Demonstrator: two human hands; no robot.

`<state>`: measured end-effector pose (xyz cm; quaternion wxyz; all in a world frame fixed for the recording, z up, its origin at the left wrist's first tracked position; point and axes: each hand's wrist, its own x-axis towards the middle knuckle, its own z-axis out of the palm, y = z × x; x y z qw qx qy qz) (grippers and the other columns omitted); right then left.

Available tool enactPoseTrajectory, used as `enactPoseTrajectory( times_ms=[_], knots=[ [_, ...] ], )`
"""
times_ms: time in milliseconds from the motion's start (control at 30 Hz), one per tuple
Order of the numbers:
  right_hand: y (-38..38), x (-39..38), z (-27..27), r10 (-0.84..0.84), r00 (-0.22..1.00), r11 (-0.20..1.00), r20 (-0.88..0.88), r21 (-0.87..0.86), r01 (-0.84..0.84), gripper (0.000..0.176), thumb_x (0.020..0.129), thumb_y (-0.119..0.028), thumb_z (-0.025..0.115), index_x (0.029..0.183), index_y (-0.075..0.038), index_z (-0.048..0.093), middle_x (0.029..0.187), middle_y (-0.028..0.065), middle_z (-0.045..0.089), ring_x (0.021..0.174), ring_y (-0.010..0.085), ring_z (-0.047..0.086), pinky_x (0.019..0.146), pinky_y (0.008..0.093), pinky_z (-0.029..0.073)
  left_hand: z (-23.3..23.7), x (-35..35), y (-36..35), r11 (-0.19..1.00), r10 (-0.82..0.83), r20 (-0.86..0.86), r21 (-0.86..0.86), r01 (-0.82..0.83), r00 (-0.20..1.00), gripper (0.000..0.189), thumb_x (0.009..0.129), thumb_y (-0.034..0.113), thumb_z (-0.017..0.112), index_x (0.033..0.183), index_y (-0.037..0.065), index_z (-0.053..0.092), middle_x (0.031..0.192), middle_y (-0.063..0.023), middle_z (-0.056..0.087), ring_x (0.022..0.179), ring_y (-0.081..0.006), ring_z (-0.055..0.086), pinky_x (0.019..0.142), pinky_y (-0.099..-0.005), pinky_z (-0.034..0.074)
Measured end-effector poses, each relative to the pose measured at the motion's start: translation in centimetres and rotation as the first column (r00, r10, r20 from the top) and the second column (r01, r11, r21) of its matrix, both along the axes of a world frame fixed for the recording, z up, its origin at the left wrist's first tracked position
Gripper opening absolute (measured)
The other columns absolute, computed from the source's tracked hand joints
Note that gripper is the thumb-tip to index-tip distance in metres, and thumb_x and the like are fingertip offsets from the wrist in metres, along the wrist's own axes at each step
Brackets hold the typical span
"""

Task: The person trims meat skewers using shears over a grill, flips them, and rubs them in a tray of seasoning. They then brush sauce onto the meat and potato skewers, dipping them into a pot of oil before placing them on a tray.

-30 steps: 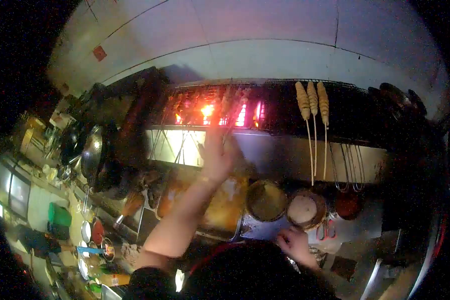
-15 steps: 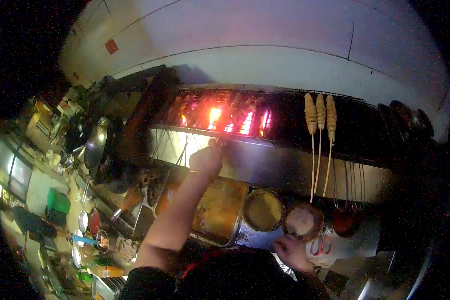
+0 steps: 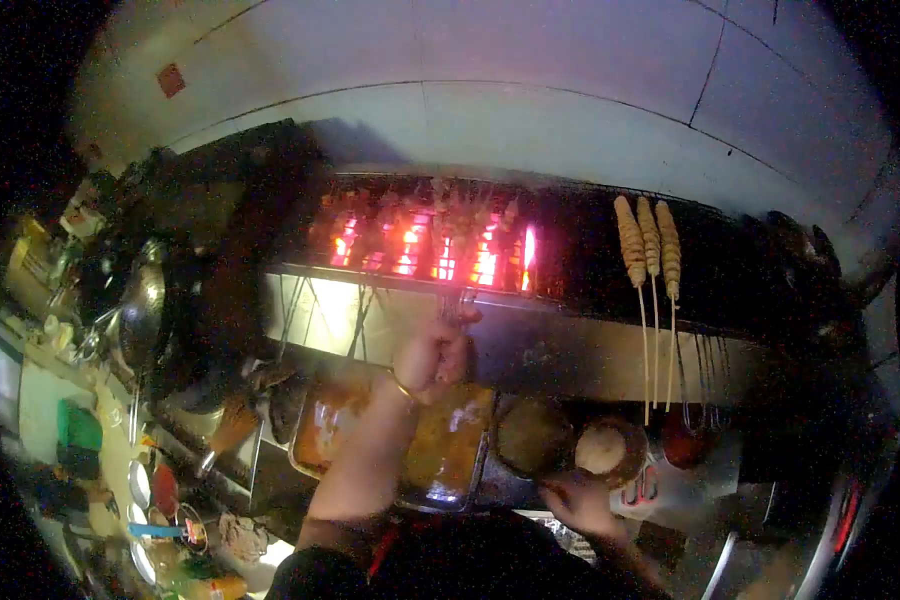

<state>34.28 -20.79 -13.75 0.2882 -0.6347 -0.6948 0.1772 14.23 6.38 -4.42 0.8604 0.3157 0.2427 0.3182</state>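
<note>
My left hand point(image 3: 435, 355) is closed around the handle ends of some skewers at the front edge of the grill point(image 3: 570, 335). The skewered food point(image 3: 450, 205) lies over glowing red coals point(image 3: 485, 250), and its details are blurred. My right hand point(image 3: 582, 503) is low, just below a round bowl with pale contents point(image 3: 602, 450); its fingers are partly hidden in shadow, and whether they hold anything is unclear. Three spiral-wrapped sticks point(image 3: 651, 240) rest on the right part of the grill.
Metal trays with orange-brown residue point(image 3: 450, 450) stand in front of the grill, beside a dark round bowl point(image 3: 533, 435). Red-handled scissors point(image 3: 640, 487) lie at the right. A brush point(image 3: 232, 425) and a wok point(image 3: 142, 310) are on the left.
The view has shifted. My left hand has drawn back slightly from the coals and turned, with the skewers in it. My right hand remains near the pale bowl.
</note>
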Motion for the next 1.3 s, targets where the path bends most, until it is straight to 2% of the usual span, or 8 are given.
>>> enactPoseTrajectory(
  times_ms=[100,167,333,467,667,833,1167,1300],
  knots=[
    [2.7,-1.0,4.2,0.081,0.996,0.994,0.049,0.068,-0.084,0.021,0.076,-0.021,0.062,0.09,-0.005,0.062,0.075,0.0123,0.061,0.063,0.0269,0.058,0.057,0.0351,0.046,-1.0,-0.3,0.5,0.999,0.022,-0.077,0.048,-0.018,0.997,0.025,0.084,0.016,0.044,0.107,0.005,0.049,0.059,-0.0009,0.046,0.039,-0.0093,0.04,0.033,-0.0215,0.034],
    [6.4,-3.0,8.1,-0.029,0.941,0.991,-0.338,-0.134,-0.017,0.022,0.076,-0.018,0.062,0.093,-0.003,0.061,0.077,0.0132,0.061,0.066,0.0254,0.058,0.06,0.034,0.047,-0.8,-0.8,0.2,0.994,0.099,-0.17,0.065,-0.089,0.981,0.024,0.085,0.016,0.047,0.107,0.006,0.048,0.063,-0.0032,0.051,0.041,-0.0107,0.044,0.034,-0.0226,0.036],
    [13.7,-6.0,9.0,-0.128,0.906,0.99,-0.403,-0.111,0.09,0.024,0.082,-0.018,0.058,0.098,-0.001,0.057,0.081,0.0088,0.059,0.071,0.0174,0.057,0.065,0.0297,0.046,-0.8,-1.4,0.0,0.963,0.268,-0.29,0.104,-0.248,0.919,0.021,0.086,0.016,0.052,0.106,0.01,0.049,0.073,-0.0049,0.057,0.045,-0.0107,0.049,0.036,-0.0231,0.039],
    [18.8,-8.6,6.8,-0.32,0.231,0.947,-0.919,-0.311,0.075,0.025,0.086,-0.02,0.054,0.103,-0.002,0.055,0.081,0.0029,0.056,0.069,0.0102,0.052,0.062,0.025,0.045,-1.6,-1.5,0.1,0.933,0.294,-0.221,0.278,-0.229,0.93,0.018,0.088,0.017,0.05,0.103,0.008,0.051,0.077,-0.0053,0.059,0.05,-0.0112,0.052,0.039,-0.0239,0.042],
    [21.8,-9.3,7.7,-0.345,0.525,0.938,-0.778,-0.3,0.171,0.027,0.083,-0.027,0.059,0.098,-0.004,0.057,0.081,0.0004,0.058,0.077,0.011,0.052,0.067,0.026,0.045,-1.2,-2.1,-0.2,0.948,0.26,-0.228,0.245,-0.203,0.938,0.023,0.089,0.02,0.051,0.105,0.004,0.055,0.09,-0.0053,0.061,0.069,-0.0106,0.056,0.061,-0.0241,0.048],
    [22.3,-10.8,7.6,-0.325,0.432,0.941,-0.841,-0.241,0.239,0.026,0.082,-0.025,0.061,0.093,-0.003,0.056,0.081,0.0017,0.058,0.078,0.0108,0.052,0.07,0.0258,0.044,-2.8,-1.9,-0.3,0.883,0.387,-0.176,0.352,-0.309,0.905,0.024,0.087,0.016,0.054,0.107,0.002,0.055,0.099,-0.0036,0.06,0.088,-0.0111,0.054,0.079,-0.0244,0.045],
    [23.0,-10.7,6.4,-0.272,0.527,0.951,-0.805,-0.141,0.275,0.022,0.083,-0.024,0.058,0.097,-0.008,0.053,0.075,-0.0012,0.051,0.056,0.0067,0.044,0.045,0.0202,0.034,-0.9,-2.5,-1.1,0.925,0.346,-0.251,0.251,-0.285,0.904,0.023,0.088,0.018,0.052,0.103,0.002,0.056,0.09,-0.0034,0.06,0.081,-0.0116,0.055,0.072,-0.0256,0.045],
    [19.5,-10.0,7.3,-0.425,0.318,0.904,-0.848,-0.381,0.191,0.021,0.084,-0.022,0.057,0.098,-0.006,0.052,0.078,0.0006,0.054,0.059,0.0084,0.046,0.048,0.0213,0.036,-3.2,-4.9,-2.0,0.949,0.315,-0.283,0.083,-0.304,0.906,0.023,0.088,0.022,0.049,0.099,0.003,0.055,0.081,-0.0027,0.059,0.071,-0.0118,0.055,0.059,-0.027,0.046]
  ],
)
